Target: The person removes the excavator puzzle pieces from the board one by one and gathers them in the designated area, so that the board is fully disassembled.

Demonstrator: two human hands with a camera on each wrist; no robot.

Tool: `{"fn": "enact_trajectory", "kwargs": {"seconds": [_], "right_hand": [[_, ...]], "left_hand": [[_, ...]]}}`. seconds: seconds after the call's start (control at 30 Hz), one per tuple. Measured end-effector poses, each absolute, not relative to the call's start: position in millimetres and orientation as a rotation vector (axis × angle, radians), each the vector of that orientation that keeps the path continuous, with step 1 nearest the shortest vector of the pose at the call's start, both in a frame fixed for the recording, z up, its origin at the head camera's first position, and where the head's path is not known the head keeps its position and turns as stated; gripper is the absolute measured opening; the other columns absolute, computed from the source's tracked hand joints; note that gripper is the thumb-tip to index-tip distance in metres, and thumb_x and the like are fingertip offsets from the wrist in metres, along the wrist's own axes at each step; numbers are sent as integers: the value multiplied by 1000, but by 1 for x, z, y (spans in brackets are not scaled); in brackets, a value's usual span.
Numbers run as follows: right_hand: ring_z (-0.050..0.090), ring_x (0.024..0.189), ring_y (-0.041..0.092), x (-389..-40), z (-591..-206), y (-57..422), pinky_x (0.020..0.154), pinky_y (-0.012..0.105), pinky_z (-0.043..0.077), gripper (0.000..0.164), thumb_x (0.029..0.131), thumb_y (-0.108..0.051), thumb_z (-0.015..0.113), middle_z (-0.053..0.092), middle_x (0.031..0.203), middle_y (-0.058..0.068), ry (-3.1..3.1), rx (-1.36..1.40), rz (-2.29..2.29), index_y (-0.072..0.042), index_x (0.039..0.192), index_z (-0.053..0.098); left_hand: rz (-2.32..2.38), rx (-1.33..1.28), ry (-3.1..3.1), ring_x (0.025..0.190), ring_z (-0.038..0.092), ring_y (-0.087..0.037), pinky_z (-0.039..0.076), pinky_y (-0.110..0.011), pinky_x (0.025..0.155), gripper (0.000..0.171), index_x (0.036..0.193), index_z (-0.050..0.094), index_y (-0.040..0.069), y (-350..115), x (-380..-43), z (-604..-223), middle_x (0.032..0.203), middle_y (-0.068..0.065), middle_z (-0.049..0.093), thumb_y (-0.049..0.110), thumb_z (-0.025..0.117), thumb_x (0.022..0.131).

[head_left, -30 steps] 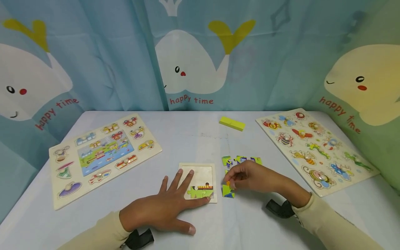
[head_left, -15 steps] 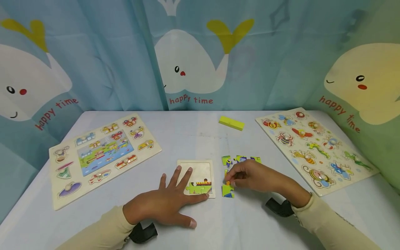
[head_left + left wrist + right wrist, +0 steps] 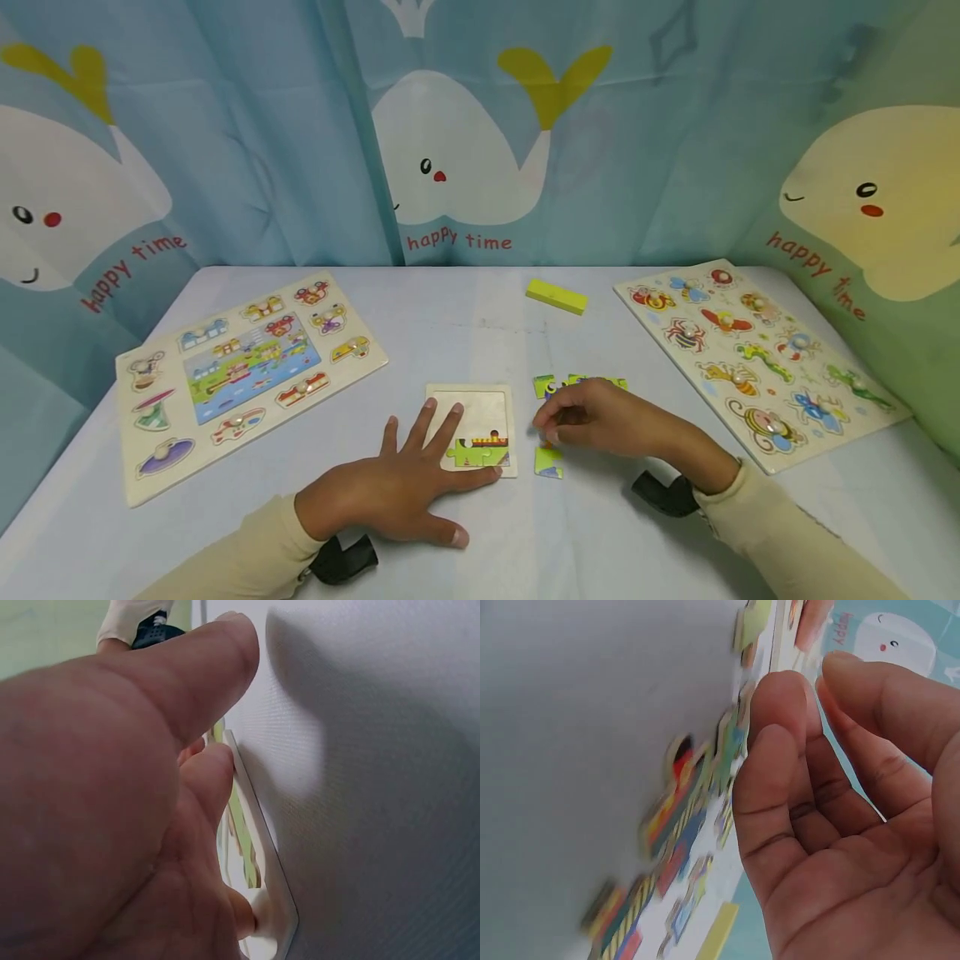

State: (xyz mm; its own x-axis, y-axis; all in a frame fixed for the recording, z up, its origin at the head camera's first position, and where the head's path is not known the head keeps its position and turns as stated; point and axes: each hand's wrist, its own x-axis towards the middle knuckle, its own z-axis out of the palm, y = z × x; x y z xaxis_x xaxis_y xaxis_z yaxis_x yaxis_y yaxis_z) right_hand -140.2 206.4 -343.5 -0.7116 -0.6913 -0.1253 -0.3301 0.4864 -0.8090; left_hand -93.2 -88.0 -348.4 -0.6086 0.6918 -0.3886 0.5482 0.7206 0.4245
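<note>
My left hand lies with fingers spread over the left and near edges of a small wooden puzzle tray. Joined green jigsaw pieces with part of a red-and-yellow picture fill the tray's near side. In the left wrist view the tray rim shows beside the fingers. My right hand hovers just right of the tray, over loose jigsaw pieces, its fingers loosely bent. Nothing shows between thumb and fingertips in the right wrist view. A green jigsaw piece lies by its fingertips; the hand partly hides the others.
A vehicle knob puzzle board lies at the left, and an insect knob puzzle board at the right. Farther back on the white table sits a yellow-green block. A whale-print curtain hangs behind.
The tray and my left hand have shifted slightly away from me. My right hand has risen a little from the nearest green piece, uncovering more of it.
</note>
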Motion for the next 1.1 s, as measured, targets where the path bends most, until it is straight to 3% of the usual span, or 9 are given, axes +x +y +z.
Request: {"fn": "enact_trajectory", "kwargs": {"seconds": [0.33, 0.73, 1.1], "right_hand": [[60, 79, 14, -146, -343, 180, 71, 27, 50, 13, 92, -6, 66, 69, 95, -3, 2327, -866, -1082, -9, 103, 72], [65, 85, 12, -148, -347, 148, 80, 29, 51, 12, 93, -7, 66, 71, 96, -2, 2207, -943, -1148, -6, 103, 72], [64, 88, 13, -148, -352, 133, 82, 29, 52, 16, 91, 2, 64, 69, 99, 3, 2155, -1004, -1203, -2, 104, 70]], "left_hand": [[324, 949, 2386, 141, -22, -41, 3, -75, 100, 68, 148, 33, 49, -89, -93, -349, 161, -13, -12, 61, 61, 87], [332, 974, 2373, 141, -23, -40, 1, -76, 99, 69, 149, 31, 49, -88, -93, -348, 161, -13, -11, 59, 61, 88], [321, 972, 2360, 140, -24, -40, 1, -75, 99, 69, 150, 30, 48, -90, -95, -348, 161, -11, -13, 59, 60, 89]]}}
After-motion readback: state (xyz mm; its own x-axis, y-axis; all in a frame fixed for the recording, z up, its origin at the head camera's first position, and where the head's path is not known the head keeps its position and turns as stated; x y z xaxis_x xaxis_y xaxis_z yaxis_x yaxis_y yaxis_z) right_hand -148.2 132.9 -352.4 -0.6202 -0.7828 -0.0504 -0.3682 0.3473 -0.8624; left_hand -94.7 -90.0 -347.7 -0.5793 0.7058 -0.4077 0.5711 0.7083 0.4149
